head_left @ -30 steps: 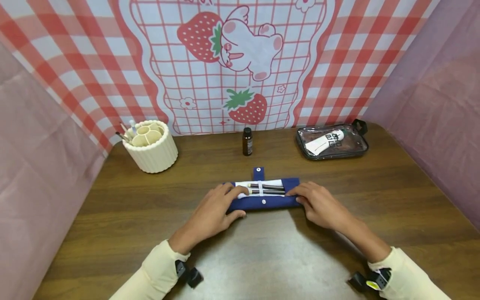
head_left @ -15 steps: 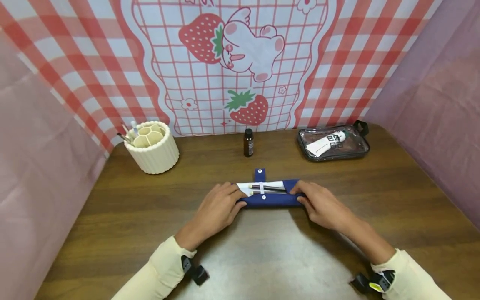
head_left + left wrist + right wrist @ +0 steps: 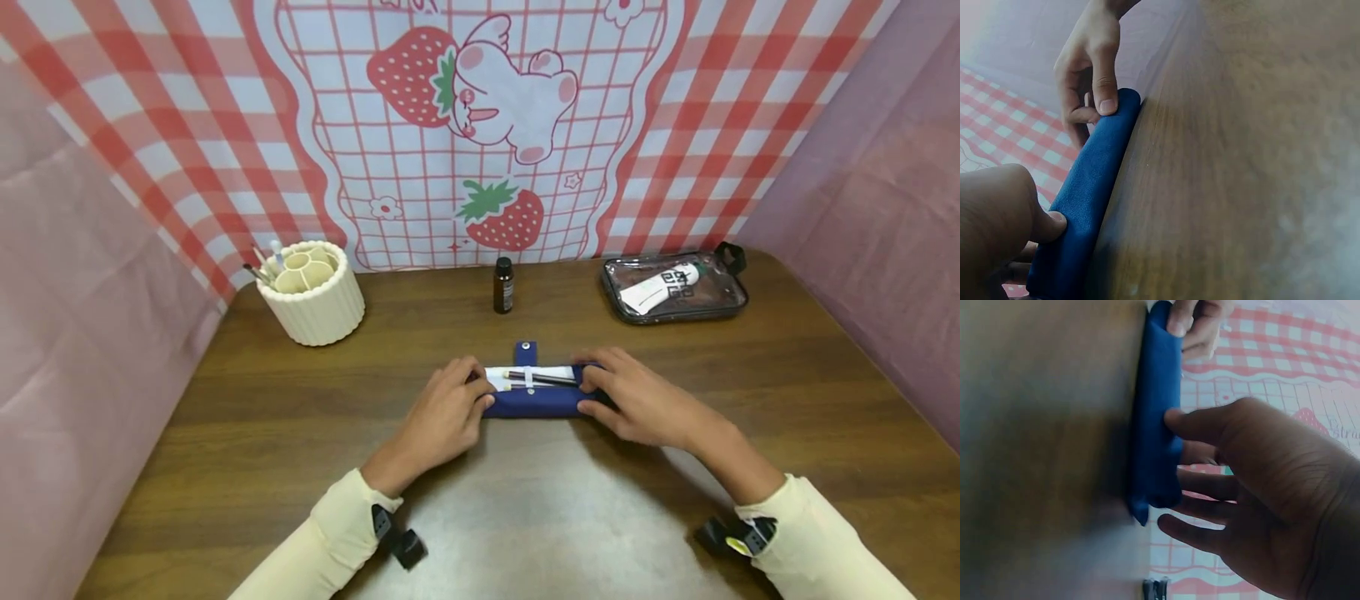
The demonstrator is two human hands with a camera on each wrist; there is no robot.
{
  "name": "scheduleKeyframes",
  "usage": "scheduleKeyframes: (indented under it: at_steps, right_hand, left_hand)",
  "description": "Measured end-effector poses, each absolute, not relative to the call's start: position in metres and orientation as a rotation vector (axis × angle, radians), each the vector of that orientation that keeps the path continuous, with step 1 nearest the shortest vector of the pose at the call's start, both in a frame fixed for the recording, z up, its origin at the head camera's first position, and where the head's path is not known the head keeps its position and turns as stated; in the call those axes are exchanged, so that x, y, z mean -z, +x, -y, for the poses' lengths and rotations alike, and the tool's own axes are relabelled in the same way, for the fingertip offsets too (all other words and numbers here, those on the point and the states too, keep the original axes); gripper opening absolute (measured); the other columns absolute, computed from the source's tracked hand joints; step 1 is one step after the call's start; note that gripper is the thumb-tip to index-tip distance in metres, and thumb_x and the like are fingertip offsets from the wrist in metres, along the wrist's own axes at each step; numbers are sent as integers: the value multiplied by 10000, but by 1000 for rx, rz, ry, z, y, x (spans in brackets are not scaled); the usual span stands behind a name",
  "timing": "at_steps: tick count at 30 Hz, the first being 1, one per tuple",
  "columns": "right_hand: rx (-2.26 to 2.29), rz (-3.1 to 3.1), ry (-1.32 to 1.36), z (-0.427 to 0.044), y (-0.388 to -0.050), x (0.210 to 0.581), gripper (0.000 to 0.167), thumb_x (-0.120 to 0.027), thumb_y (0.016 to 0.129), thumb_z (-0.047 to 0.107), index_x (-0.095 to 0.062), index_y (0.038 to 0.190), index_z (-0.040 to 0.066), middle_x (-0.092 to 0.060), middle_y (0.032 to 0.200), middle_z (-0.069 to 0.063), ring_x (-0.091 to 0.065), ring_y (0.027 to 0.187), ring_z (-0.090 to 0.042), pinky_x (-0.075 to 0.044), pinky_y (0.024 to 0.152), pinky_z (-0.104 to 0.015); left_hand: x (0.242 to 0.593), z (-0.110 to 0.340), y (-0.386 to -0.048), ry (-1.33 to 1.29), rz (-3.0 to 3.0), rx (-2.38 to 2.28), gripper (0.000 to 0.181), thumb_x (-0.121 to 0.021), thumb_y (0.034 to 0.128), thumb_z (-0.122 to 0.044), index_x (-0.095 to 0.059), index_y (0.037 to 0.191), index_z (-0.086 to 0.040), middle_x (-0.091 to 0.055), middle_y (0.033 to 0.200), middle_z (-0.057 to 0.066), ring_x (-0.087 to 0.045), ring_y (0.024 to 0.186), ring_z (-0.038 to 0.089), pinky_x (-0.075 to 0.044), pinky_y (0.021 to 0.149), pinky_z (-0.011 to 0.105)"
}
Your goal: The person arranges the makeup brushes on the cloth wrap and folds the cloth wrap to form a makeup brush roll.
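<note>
A blue fabric roll-up case lies across the table, its near edge rolled over. Its white lining shows behind the roll, with slim dark sticks with pale ends under a white elastic band. A snap tab points to the back. My left hand grips the left end, thumb on the roll's near side, fingers behind it. At the other end my right hand pinches the roll between thumb and fingers. The wrist views show both thumbs pressing the blue roll; its inside is hidden there.
A small dark bottle stands behind the case. At the back left is a cream ribbed holder with a few thin items. A clear black-edged pouch with a white tube lies at the back right. Patterned cloth hangs behind.
The case's near edge has been rolled farther back, covering more of the sticks. My left thumb has moved from the table onto the roll; my right hand has shifted slightly inward.
</note>
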State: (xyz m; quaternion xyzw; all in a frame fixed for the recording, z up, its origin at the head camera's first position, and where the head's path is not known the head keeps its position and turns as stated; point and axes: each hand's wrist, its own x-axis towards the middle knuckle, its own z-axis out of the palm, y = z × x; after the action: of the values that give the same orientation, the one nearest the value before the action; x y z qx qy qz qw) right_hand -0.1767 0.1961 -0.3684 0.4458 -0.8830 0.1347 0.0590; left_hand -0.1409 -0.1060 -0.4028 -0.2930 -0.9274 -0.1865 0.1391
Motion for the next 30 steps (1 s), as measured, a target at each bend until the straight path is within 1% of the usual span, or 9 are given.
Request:
scheduleKeyframes:
  at_steps: [3,5,10,13,18,22,25,28,30]
  right_hand:
    - [-447,2734,1382,-196,-183,367,183,-724,932,265,-576,902,162,-541,1383,-222,-524,1247,-349,-461,963,-501]
    - [-462,2759,1406,-197,-186,366,188,-718,937,258,-553,891,181,-551,1381,-210,-559,1186,-307,-476,913,-467]
    - [-482,2770,1450,-196,-191,365,181,-714,938,251,-551,887,189,-621,1165,-74,-561,914,-171,-464,758,-380]
    - [-522,2770,1455,-196,-193,365,203,-722,932,241,-536,873,184,-579,1095,-26,-521,868,-149,-451,744,-353]
    - [-565,2761,1456,-195,-194,365,205,-739,921,212,-541,878,180,-590,1128,-20,-516,884,-137,-454,757,-353]
    - [-586,2784,1412,-193,-194,366,206,-755,907,200,-588,1012,139,-578,1074,11,-550,917,-144,-478,809,-376]
    - [-579,2807,1392,-191,-193,366,344,-746,912,193,-589,1203,98,-576,1090,-9,-560,1000,-165,-477,882,-408]
    - [-517,2839,1379,-189,-192,366,512,-728,924,207,-534,1386,104,-554,1097,-32,-525,991,-161,-469,854,-407]
    - [-457,2852,1383,-187,-190,365,558,-715,932,213,-513,1448,149,-521,1086,-33,-487,963,-156,-454,820,-390]
  left_hand:
    - [403,105,-142,-827,2687,582,132,-639,971,-141,-766,984,-105,-594,1145,59,-535,1091,220,-446,872,417]
    - [403,104,-142,-815,2700,623,133,-636,972,-130,-763,990,-94,-601,1221,97,-530,1167,257,-438,944,465]
    - [403,104,-145,-799,2736,749,114,-622,974,-98,-735,977,-78,-585,1339,167,-464,1335,358,-352,1071,564]
    - [404,104,-148,-802,2748,797,84,-619,974,-90,-689,932,-111,-594,1321,178,-477,1323,363,-326,1084,574]
    - [405,106,-151,-825,2741,818,87,-629,975,-93,-649,914,-152,-596,1239,91,-511,1221,255,-320,1053,538]
    - [407,106,-150,-828,2713,881,93,-651,964,-71,-652,1028,-138,-568,1150,9,-507,1155,195,-333,1019,493]
    - [407,105,-148,-840,2682,916,243,-669,936,-18,-622,1150,-123,-562,1118,7,-507,1108,189,-353,974,463]
    - [407,103,-147,-861,2676,898,373,-669,923,11,-599,1269,-111,-549,1082,28,-486,1037,199,-356,899,417]
    - [406,103,-147,-869,2710,858,424,-653,938,-2,-589,1346,-96,-524,1063,22,-460,1001,201,-347,861,388]
